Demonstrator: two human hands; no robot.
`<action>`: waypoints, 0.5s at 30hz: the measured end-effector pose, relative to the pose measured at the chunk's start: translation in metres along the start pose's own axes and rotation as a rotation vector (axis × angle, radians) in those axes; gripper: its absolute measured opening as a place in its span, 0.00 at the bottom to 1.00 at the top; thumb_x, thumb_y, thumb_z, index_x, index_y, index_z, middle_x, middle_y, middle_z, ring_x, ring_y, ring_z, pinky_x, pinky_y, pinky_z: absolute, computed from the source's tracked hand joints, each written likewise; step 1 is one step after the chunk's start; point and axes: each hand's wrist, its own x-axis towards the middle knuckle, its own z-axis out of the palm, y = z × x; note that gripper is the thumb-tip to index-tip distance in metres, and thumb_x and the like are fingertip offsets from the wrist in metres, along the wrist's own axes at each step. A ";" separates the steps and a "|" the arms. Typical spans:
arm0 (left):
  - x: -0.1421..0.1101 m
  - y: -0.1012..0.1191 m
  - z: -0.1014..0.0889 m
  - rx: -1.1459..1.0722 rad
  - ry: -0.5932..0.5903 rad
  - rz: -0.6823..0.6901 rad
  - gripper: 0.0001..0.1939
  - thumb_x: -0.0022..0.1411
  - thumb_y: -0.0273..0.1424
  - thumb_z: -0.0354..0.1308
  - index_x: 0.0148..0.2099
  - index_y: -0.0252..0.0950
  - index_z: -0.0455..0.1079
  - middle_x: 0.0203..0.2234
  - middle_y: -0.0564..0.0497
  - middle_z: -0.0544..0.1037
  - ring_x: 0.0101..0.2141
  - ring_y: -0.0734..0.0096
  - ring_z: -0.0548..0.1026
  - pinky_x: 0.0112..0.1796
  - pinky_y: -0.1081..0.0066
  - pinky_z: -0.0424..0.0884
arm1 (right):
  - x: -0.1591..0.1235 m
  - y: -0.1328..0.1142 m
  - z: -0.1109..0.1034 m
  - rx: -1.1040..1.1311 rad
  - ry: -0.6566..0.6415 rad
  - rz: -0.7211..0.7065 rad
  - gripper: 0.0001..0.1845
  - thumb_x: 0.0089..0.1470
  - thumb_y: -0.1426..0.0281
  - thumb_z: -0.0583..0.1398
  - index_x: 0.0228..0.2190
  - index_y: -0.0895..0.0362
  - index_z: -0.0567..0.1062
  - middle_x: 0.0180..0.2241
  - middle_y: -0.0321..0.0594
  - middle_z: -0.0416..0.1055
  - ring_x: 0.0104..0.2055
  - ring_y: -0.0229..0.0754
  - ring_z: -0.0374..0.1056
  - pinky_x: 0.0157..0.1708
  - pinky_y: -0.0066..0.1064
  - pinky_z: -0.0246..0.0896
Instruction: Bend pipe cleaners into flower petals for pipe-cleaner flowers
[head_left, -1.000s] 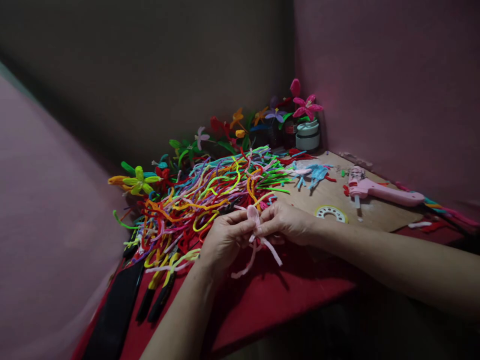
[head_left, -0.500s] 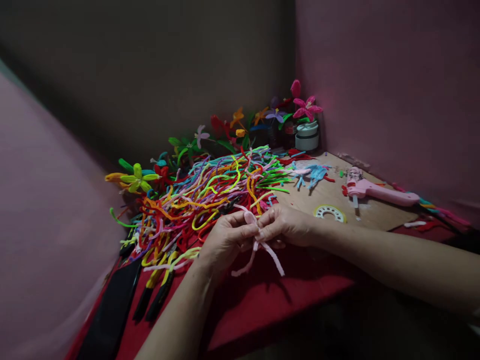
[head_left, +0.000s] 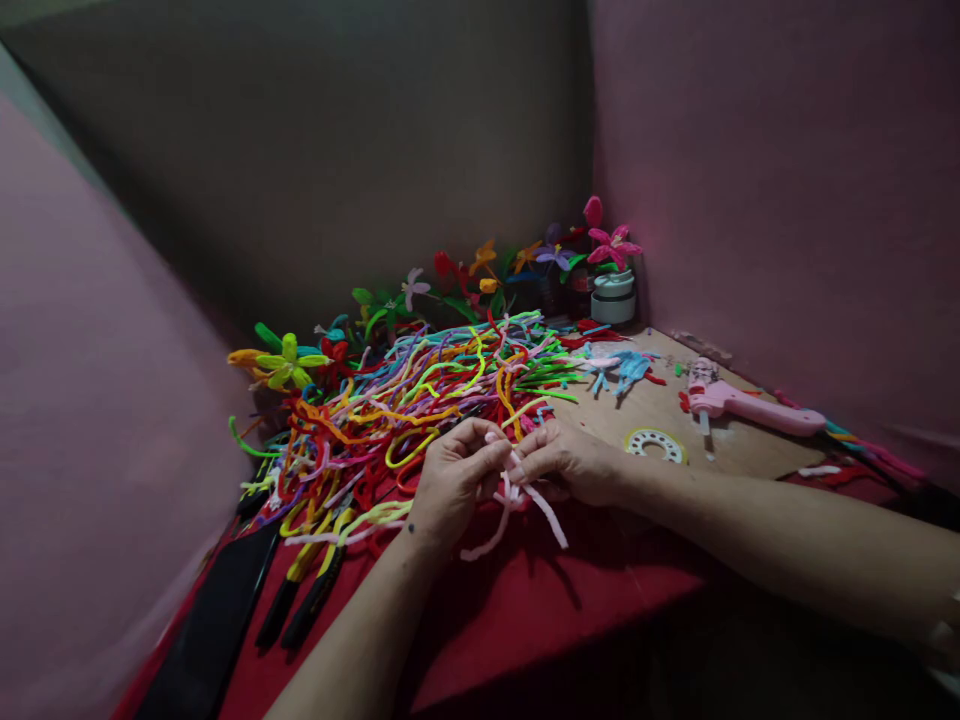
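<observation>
Both hands meet over the front of the red table, pinching a light pink pipe cleaner (head_left: 546, 515) between them. My left hand (head_left: 459, 478) is closed, thumb and forefinger on the upper end of it. My right hand (head_left: 564, 460) is closed too, gripping it just to the right. Loose pink ends dangle below the fingers, one curving left and one slanting down to the right. The fingers partly hide where the strands cross. Just behind the hands lies a heap of many-coloured pipe cleaners (head_left: 427, 385).
A pink glue gun (head_left: 761, 403) and a roll of tape (head_left: 656, 447) lie on a brown board (head_left: 600, 425) at right. Yellow-and-black pliers (head_left: 311, 590) and a black flat object (head_left: 214, 610) are at left. Pipe-cleaner flowers (head_left: 289, 362) line the back, near a lidded jar (head_left: 613, 297).
The view has tilted slightly, so the background sits lower. My left fingers have shifted on the pink pipe cleaner; the loop that stood above them now shows less. Both hands keep hold.
</observation>
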 end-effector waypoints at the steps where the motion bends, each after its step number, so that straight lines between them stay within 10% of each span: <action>1: 0.000 0.000 0.000 0.044 0.038 0.021 0.08 0.52 0.32 0.58 0.29 0.34 0.64 0.16 0.58 0.67 0.13 0.86 0.56 0.15 0.80 0.50 | 0.000 0.000 0.000 -0.010 -0.002 -0.008 0.08 0.38 0.72 0.60 0.16 0.64 0.70 0.09 0.29 0.55 0.10 0.26 0.45 0.12 0.24 0.33; 10: -0.007 -0.003 -0.002 0.795 0.221 0.528 0.06 0.56 0.29 0.53 0.29 0.35 0.68 0.21 0.54 0.72 0.23 0.79 0.68 0.28 0.77 0.63 | -0.001 0.004 0.004 -0.128 0.072 -0.031 0.09 0.40 0.70 0.60 0.16 0.62 0.68 0.11 0.28 0.55 0.13 0.26 0.44 0.15 0.25 0.33; 15: -0.007 -0.002 -0.001 0.835 0.207 0.474 0.07 0.56 0.30 0.53 0.28 0.34 0.69 0.20 0.53 0.73 0.22 0.78 0.69 0.26 0.77 0.62 | -0.005 0.005 0.003 -0.324 0.105 -0.076 0.08 0.41 0.70 0.59 0.18 0.62 0.70 0.13 0.29 0.54 0.16 0.27 0.44 0.18 0.26 0.35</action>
